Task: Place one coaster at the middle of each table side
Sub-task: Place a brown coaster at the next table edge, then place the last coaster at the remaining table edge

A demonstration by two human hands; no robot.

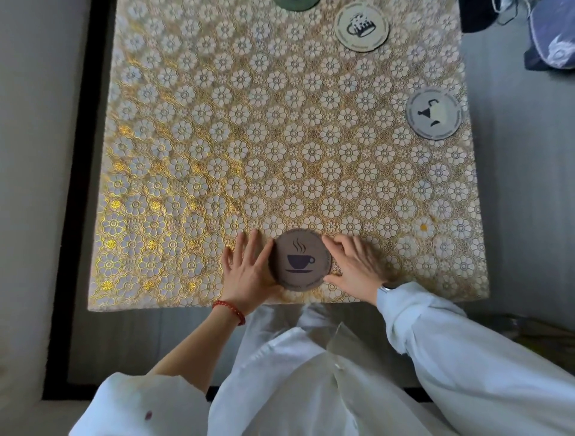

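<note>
head camera, looking steeply down, close over table (280, 140) near edge

steaming cup sign on near coaster (300, 260), beer mug sign on far coaster (362, 26), rim lettering unreadable

Gold-and-white floral tablecloth (280, 140), brown cup-print coaster (300, 260), red bracelet (229, 309)

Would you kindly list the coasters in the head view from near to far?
Brown round coffee-cup coaster between both hands → grey round cocktail coaster → cream round beer-mug coaster → dark green round coaster, cut off at the top edge.
</note>
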